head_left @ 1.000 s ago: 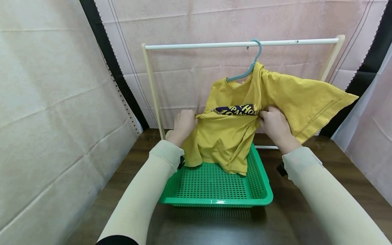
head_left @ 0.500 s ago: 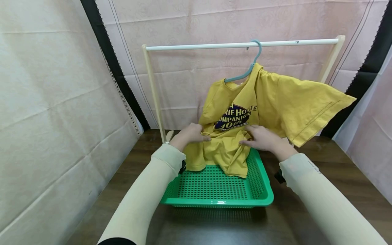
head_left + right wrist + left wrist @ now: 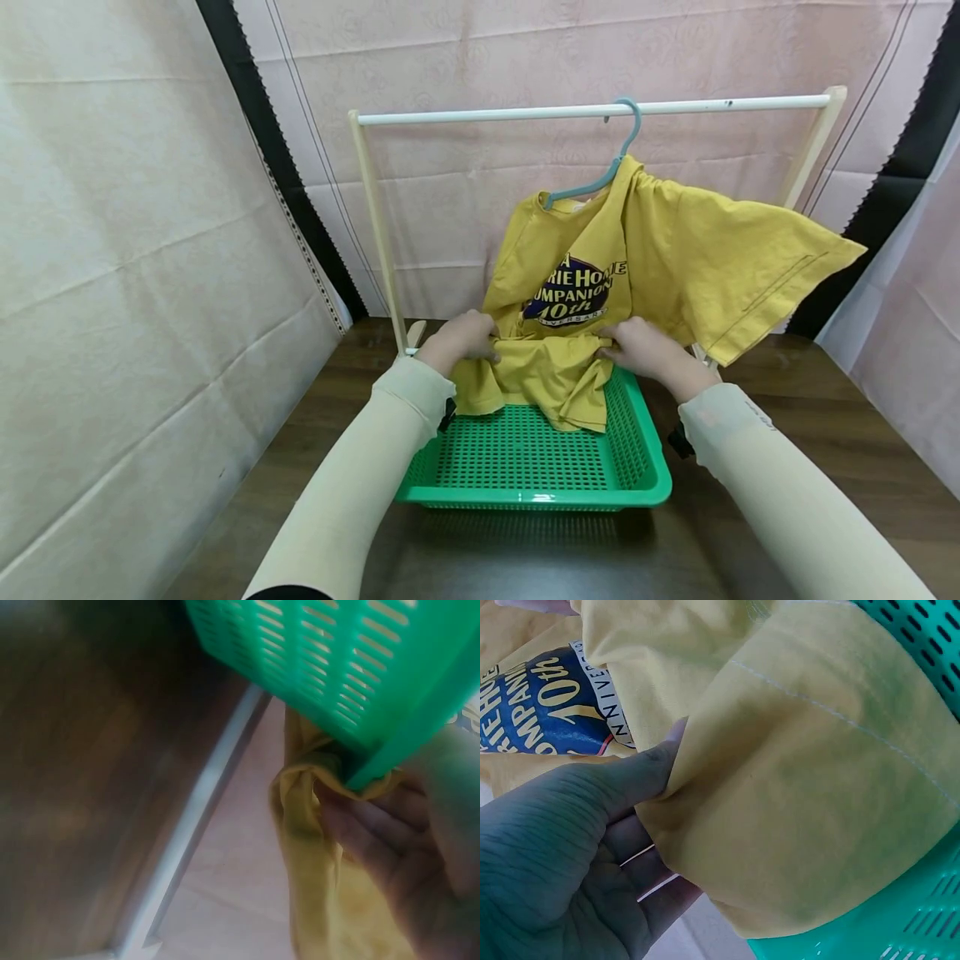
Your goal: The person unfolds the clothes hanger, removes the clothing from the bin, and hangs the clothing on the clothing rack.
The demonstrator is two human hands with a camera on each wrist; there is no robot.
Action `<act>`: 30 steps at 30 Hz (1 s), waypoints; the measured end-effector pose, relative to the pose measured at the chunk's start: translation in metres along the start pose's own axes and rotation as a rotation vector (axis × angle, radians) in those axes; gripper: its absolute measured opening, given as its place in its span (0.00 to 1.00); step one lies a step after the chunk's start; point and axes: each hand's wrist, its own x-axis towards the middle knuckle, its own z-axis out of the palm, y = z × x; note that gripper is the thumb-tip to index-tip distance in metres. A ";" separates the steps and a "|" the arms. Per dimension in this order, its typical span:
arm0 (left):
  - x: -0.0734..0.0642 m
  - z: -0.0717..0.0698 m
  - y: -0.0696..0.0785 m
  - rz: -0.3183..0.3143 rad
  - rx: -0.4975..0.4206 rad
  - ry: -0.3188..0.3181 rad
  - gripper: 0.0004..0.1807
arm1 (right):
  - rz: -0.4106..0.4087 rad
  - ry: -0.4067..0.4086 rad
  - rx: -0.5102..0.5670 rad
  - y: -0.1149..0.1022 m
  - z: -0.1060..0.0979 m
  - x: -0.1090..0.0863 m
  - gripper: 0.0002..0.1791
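Note:
A yellow T-shirt [image 3: 682, 242] with a dark blue print [image 3: 570, 296] hangs lopsided on a blue hanger [image 3: 588, 188], one sleeve spread out to the right. Its lower part is gathered over a green basket [image 3: 532, 497]. My left hand [image 3: 463, 336] pinches the cloth at the left; in the left wrist view its thumb [image 3: 649, 769] lies over the front and its fingers behind. At the right side, my right hand [image 3: 647, 348] holds the gathered cloth by the basket's back corner. The right wrist view shows its fingers [image 3: 360, 832] curled against the fabric, thumb mostly hidden.
The hanger hooks over the white bar [image 3: 480, 113] of a small clothes rack with cream posts [image 3: 375, 217]. Basket and rack stand on a dark wooden table [image 3: 720, 500]. Pale cloth walls [image 3: 150, 250] enclose the back and sides.
Both hands have come down from mid-shirt, loosened from the cloth, and taken hold of it lower. The bunched front has dropped, uncovering more of the print.

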 end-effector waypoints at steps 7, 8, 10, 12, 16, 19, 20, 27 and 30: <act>0.001 -0.005 -0.001 0.019 -0.001 0.027 0.21 | -0.004 0.025 0.003 0.001 -0.006 0.000 0.13; 0.001 -0.007 -0.001 0.017 -0.006 0.030 0.20 | 0.000 0.028 0.009 0.001 -0.008 0.000 0.12; 0.002 -0.010 -0.002 0.006 -0.020 0.048 0.18 | 0.005 0.055 0.001 0.002 -0.012 -0.001 0.09; 0.004 -0.012 -0.003 -0.006 -0.011 0.089 0.16 | -0.002 0.137 -0.030 0.003 -0.017 -0.001 0.05; 0.008 -0.016 -0.005 -0.044 0.070 0.270 0.08 | 0.005 0.408 -0.100 0.005 -0.027 0.000 0.03; 0.010 -0.019 -0.002 -0.078 0.148 0.405 0.07 | 0.009 0.580 -0.131 0.006 -0.032 0.003 0.07; 0.010 -0.020 0.000 -0.089 0.160 0.431 0.06 | 0.006 0.610 -0.138 0.005 -0.032 0.004 0.07; 0.011 -0.014 0.012 -0.081 0.110 0.279 0.11 | -0.032 0.425 -0.130 -0.002 -0.014 0.006 0.08; 0.009 -0.009 0.013 -0.056 0.065 0.201 0.16 | 0.021 0.251 -0.113 -0.005 -0.010 0.004 0.08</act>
